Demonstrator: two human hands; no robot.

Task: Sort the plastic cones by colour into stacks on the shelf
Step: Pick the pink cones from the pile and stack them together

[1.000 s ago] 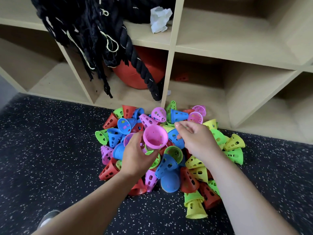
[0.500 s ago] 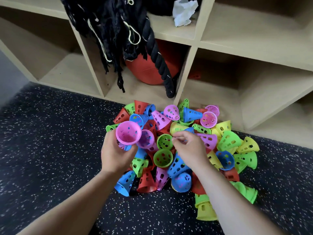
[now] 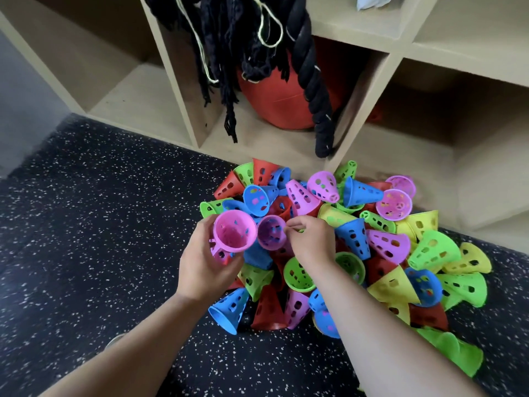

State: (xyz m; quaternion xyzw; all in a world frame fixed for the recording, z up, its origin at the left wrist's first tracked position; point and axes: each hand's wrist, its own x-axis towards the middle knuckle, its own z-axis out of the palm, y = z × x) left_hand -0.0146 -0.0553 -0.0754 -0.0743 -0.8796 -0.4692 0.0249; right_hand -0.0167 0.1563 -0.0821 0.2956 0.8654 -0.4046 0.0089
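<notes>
Since the left hand has its grip wrapped round a pink cone held mouth-up at the left edge of the pile, I'd have the right hand, whose grip is pinching the rim of the next pink cone just beside it, lift straight up and nest it tip-first. Open floor lies to the left, and the shelf bay behind looks roomy enough, but mind the hanging rope.

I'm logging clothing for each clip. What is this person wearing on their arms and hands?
Nothing visible: the left hand and right hand are ungloved, and both arms are bare to the frame's edge, with no sleeve, watch or bracelet in view.
</notes>
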